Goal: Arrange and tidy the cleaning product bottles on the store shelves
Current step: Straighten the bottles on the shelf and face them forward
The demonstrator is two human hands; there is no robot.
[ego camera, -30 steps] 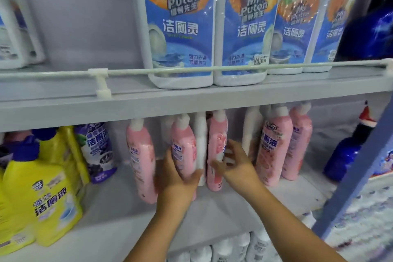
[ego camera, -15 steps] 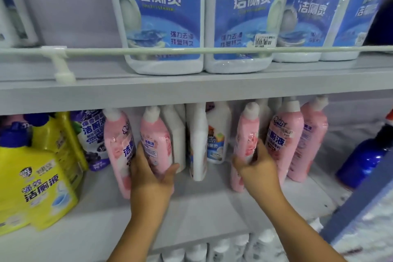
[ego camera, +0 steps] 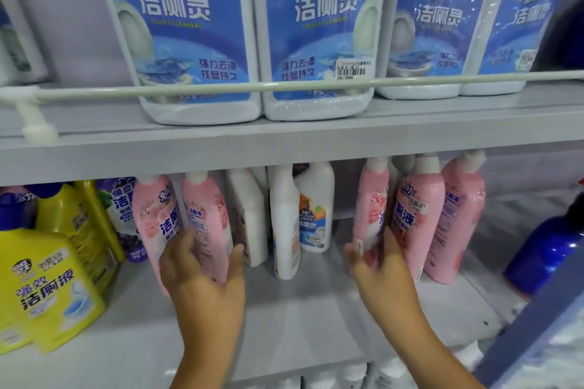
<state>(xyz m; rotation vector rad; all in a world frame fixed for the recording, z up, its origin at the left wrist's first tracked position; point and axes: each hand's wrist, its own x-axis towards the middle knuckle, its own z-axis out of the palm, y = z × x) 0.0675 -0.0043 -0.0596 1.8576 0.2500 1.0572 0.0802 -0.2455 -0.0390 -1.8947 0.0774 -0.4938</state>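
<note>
on the lower shelf (ego camera: 300,319): pink toilet-cleaner bottles stand in two groups, with white bottles between them.
left hand (ego camera: 202,281): fingers and thumb curl round the base of a pink bottle, second from left (ego camera: 207,218), thumb on its right side, fingers on its left against the neighbouring bottle.
leftmost pink bottle (ego camera: 155,221): stands tilted just beside the held one, touching it, its label facing forward.
right hand (ego camera: 379,265): fingers wrap the lower part of a pink bottle, left one of the right group (ego camera: 371,211), thumb at the front left; the hand is blurred.
right pink group: two more pink bottles (ego camera: 418,218) (ego camera: 459,214) stand upright just right of the gripped one, pressed close together.
middle of shelf: three white bottles, one narrow and side-on (ego camera: 286,224), one with a blue "mr puton" label (ego camera: 314,211) behind it, one (ego camera: 246,214) near the left thumb.
left end: yellow jugs with blue caps (ego camera: 50,284), a purple-labelled bottle (ego camera: 121,214) behind them.
right end: dark blue bottle (ego camera: 543,256) well apart from the pink group.
upper shelf (ego camera: 284,142): four large blue-labelled toilet-cleaner bottles (ego camera: 189,34) stand in a row behind a white guard rail (ego camera: 284,86).
</note>
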